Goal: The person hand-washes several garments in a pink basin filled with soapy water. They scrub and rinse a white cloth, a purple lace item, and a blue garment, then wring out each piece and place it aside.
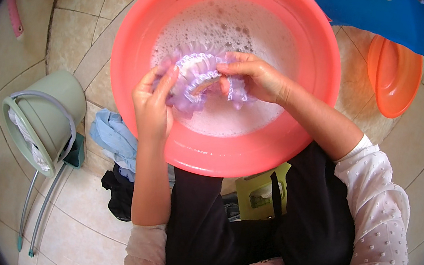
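Between my two hands I hold a sheer lilac ruffled piece of fabric (185, 102) edged with white looped trim. My left hand (156, 100) pinches its left side between thumb and fingers. On the other side, my right hand (258, 76) grips its upper right part, and a trimmed end hangs below those fingers. The fabric is bunched and curved, so its full shape is hidden. Beneath it, a large coral-pink plastic basin (208, 160) contains cloudy, soapy water (233, 125) with foam and bubbles on top.
A pale green bucket (48, 99) with white cloth inside leans at left, beside a long-handled dustpan (76, 150). Blue cloth (114, 131) and black cloth (117, 196) lie on the tiled floor. An orange basin (398, 81) and a blue sheet-like object (386, 20) are at upper right.
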The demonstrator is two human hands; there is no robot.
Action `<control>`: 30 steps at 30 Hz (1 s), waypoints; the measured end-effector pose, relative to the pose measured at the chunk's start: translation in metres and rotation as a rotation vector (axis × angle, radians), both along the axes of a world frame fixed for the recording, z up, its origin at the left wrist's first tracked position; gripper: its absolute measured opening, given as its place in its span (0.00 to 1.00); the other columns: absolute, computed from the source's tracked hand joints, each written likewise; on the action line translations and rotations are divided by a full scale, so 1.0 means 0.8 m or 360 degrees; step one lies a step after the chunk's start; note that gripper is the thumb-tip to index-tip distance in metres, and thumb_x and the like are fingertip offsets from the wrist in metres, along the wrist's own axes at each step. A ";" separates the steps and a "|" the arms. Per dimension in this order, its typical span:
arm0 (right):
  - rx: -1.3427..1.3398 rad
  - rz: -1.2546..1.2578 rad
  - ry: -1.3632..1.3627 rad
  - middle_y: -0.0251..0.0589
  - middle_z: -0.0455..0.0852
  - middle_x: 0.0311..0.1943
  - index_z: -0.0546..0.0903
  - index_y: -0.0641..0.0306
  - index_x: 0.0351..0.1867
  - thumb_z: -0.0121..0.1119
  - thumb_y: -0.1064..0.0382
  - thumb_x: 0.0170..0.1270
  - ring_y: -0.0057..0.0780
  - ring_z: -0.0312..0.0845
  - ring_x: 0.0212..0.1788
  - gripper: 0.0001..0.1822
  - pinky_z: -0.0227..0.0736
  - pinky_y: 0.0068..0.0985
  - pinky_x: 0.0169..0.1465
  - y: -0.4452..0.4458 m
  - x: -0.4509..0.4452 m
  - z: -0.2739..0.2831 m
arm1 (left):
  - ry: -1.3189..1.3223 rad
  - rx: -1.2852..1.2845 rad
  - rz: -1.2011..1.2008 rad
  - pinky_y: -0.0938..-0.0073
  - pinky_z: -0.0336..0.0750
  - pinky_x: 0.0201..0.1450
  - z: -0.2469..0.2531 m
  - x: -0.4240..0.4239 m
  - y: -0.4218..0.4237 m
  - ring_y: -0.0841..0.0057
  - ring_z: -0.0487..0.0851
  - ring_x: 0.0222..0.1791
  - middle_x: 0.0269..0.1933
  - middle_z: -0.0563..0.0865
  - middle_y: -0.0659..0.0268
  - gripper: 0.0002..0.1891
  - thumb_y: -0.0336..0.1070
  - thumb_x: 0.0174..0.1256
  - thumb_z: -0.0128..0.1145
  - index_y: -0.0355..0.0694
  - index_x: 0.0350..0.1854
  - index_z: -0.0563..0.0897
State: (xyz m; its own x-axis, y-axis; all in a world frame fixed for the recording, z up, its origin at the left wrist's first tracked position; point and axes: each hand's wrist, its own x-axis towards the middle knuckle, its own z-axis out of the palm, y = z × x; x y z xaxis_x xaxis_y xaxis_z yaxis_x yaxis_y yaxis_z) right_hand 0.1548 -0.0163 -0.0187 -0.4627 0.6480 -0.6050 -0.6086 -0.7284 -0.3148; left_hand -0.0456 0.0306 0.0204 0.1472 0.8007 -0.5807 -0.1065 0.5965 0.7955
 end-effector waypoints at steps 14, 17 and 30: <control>0.0279 0.0420 -0.1875 0.41 0.80 0.20 0.79 0.68 0.29 0.54 0.65 0.58 0.26 0.75 0.22 0.08 0.69 0.24 0.29 0.025 -0.019 -0.090 | 0.0599 -0.0358 -0.0045 0.76 0.71 0.34 -0.127 0.037 0.000 0.77 0.77 0.31 0.40 0.80 0.60 0.15 0.35 0.65 0.53 0.30 0.48 0.74; 0.0321 0.0196 -0.1393 0.44 0.81 0.22 0.80 0.69 0.37 0.55 0.67 0.54 0.30 0.78 0.24 0.10 0.72 0.28 0.30 0.040 -0.028 -0.043 | -0.0069 -0.0569 0.0332 0.68 0.75 0.42 -0.129 0.023 -0.005 0.69 0.78 0.42 0.46 0.78 0.59 0.18 0.39 0.69 0.45 0.33 0.55 0.68; 0.0732 0.0437 -0.3008 0.41 0.79 0.20 0.77 0.58 0.21 0.56 0.47 0.59 0.40 0.76 0.23 0.17 0.72 0.34 0.29 0.046 -0.112 -0.047 | -0.0357 -0.0777 0.0571 0.65 0.70 0.55 -0.011 0.111 -0.005 0.70 0.72 0.54 0.55 0.73 0.64 0.27 0.60 0.68 0.41 0.45 0.59 0.68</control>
State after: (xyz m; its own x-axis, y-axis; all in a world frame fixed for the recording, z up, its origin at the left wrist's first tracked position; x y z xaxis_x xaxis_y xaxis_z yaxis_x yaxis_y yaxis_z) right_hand 0.0654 0.0201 -0.0565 0.3666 0.9093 -0.1968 0.7739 -0.4155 -0.4780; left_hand 0.0435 0.0262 0.0120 0.0798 0.4743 -0.8768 -0.4988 0.7805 0.3768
